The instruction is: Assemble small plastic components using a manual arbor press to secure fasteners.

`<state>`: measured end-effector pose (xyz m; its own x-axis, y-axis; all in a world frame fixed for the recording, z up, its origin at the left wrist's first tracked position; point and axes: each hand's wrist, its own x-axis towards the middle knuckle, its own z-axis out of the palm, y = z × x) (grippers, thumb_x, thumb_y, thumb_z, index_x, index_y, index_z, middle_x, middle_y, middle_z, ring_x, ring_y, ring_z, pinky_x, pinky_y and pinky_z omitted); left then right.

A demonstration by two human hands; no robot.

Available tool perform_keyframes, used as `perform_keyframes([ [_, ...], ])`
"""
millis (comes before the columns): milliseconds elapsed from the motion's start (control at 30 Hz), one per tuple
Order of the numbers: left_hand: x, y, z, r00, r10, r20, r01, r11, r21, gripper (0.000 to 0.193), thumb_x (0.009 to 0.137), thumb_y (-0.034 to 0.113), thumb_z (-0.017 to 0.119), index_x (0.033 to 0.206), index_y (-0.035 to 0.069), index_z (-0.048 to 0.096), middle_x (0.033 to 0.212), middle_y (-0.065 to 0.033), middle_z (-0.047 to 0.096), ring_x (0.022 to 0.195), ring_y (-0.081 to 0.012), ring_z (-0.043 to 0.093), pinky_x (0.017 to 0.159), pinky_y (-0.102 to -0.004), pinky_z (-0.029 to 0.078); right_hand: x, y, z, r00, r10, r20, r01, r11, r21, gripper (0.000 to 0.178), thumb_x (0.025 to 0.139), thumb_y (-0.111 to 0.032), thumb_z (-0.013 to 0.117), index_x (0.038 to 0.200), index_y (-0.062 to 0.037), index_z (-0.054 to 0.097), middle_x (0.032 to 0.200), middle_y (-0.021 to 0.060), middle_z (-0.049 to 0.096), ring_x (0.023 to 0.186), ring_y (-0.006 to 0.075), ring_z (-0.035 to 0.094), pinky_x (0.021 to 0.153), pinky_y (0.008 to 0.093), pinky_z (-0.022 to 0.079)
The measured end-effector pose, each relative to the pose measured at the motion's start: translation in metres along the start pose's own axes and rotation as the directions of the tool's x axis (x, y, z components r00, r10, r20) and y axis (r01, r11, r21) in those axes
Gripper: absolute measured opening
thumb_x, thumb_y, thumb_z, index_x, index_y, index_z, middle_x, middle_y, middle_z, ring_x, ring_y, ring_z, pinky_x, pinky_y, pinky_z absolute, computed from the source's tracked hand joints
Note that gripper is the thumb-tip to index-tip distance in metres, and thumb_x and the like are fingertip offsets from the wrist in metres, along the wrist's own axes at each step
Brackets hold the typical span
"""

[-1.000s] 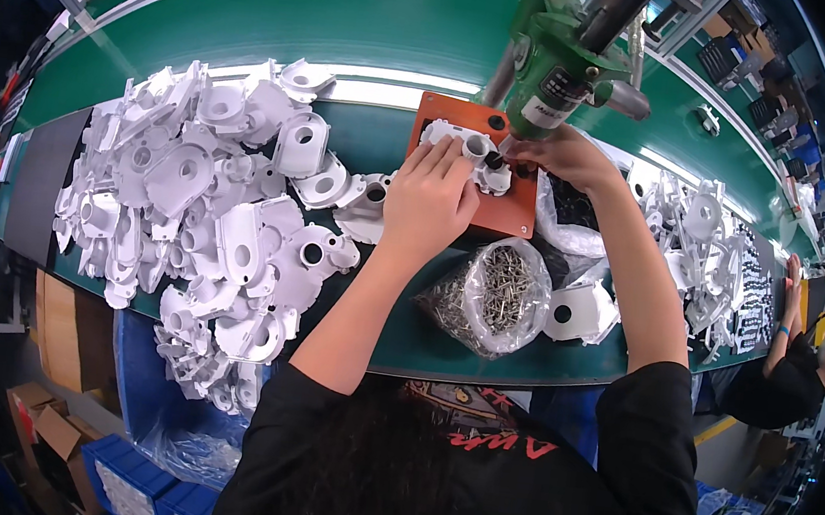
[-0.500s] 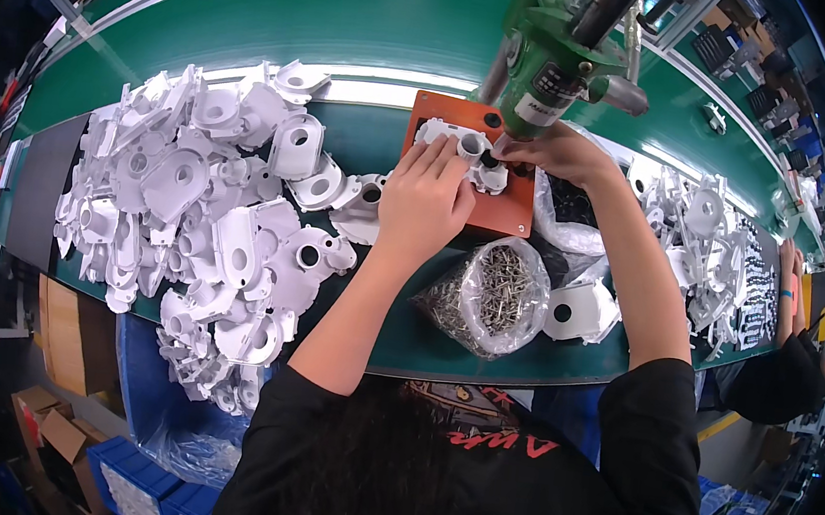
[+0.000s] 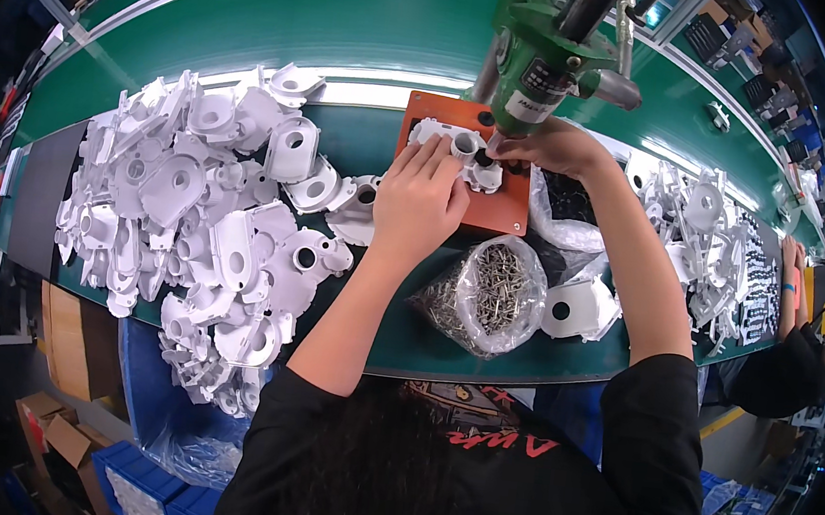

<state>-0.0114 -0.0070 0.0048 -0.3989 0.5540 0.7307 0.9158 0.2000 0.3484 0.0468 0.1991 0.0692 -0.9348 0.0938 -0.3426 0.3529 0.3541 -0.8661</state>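
A white plastic housing [image 3: 482, 177] with round openings lies on an orange-red fixture plate [image 3: 498, 211]. My left hand [image 3: 421, 193] reaches over its near left side, fingers close together and resting on it, holding it against the plate. Right above the housing stands the green press head [image 3: 530, 94]. My right hand [image 3: 554, 150] is at the housing's far right side, just under the press head, with thumb and fingertips pinched together. Whatever sits between those fingertips is too small and covered to make out.
A big heap of white plastic housings [image 3: 174, 182] fills the left of the green bench. Close by me stands a clear bag of metal pins or screws [image 3: 499, 297]. Right of the plate are a bag of black parts [image 3: 569, 204] and more white parts [image 3: 705, 203]. A co-worker's arm [image 3: 789, 282] shows far right.
The whole view has shifted slightly. Both hands keep about the same places at the housing, with no clear change in their grip.
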Motion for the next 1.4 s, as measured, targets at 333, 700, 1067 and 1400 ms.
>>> perform_keyframes([
  [333,-0.001,-0.001,0.001,1.0,-0.003,0.006,0.003,1.0,-0.002,0.016,0.075,0.009,0.06,0.088,-0.001,0.058,0.11,-0.0182,0.065,0.104,-0.0326,0.062,0.096,-0.0451,0.046,0.003,-0.009,-0.002,0.997,0.076,-0.019,-0.079,0.984,-0.159,0.013,0.083,-0.015,0.068,0.087,-0.0049,0.061,0.073,0.0015,0.059,0.065,0.0105,0.055,0.057,0.0246,0.044],
  [700,0.0,0.001,-0.001,1.0,-0.003,0.008,0.003,1.0,-0.014,0.015,0.075,0.008,0.059,0.088,-0.001,0.058,0.11,-0.0184,0.065,0.105,-0.033,0.061,0.096,-0.0454,0.045,0.001,-0.008,0.0,0.999,0.033,0.023,-0.028,0.98,-0.198,0.015,0.081,-0.016,0.07,0.088,-0.0052,0.06,0.076,0.0015,0.06,0.068,0.0095,0.057,0.057,0.0257,0.046],
  [1067,-0.001,-0.001,0.001,1.0,-0.017,-0.005,0.017,1.0,-0.016,0.017,0.075,0.009,0.059,0.089,-0.001,0.059,0.109,-0.0196,0.065,0.105,-0.0334,0.062,0.096,-0.0453,0.045,-0.009,0.013,-0.029,0.954,-0.17,-0.249,0.184,0.982,0.034,0.028,0.092,-0.03,0.054,0.095,-0.0044,0.063,0.079,0.0042,0.063,0.068,0.0122,0.062,0.063,0.0219,0.048],
  [1400,0.004,0.006,0.003,1.0,-0.014,-0.021,0.012,0.997,-0.077,0.022,0.075,0.011,0.059,0.092,-0.003,0.06,0.11,-0.0221,0.063,0.107,-0.0335,0.06,0.098,-0.0446,0.043,-0.012,-0.073,-0.239,0.559,-0.256,-0.789,0.307,0.947,-0.09,0.027,0.092,-0.026,0.047,0.1,-0.0056,0.063,0.077,0.007,0.059,0.077,0.0183,0.06,0.066,0.0347,0.049],
])
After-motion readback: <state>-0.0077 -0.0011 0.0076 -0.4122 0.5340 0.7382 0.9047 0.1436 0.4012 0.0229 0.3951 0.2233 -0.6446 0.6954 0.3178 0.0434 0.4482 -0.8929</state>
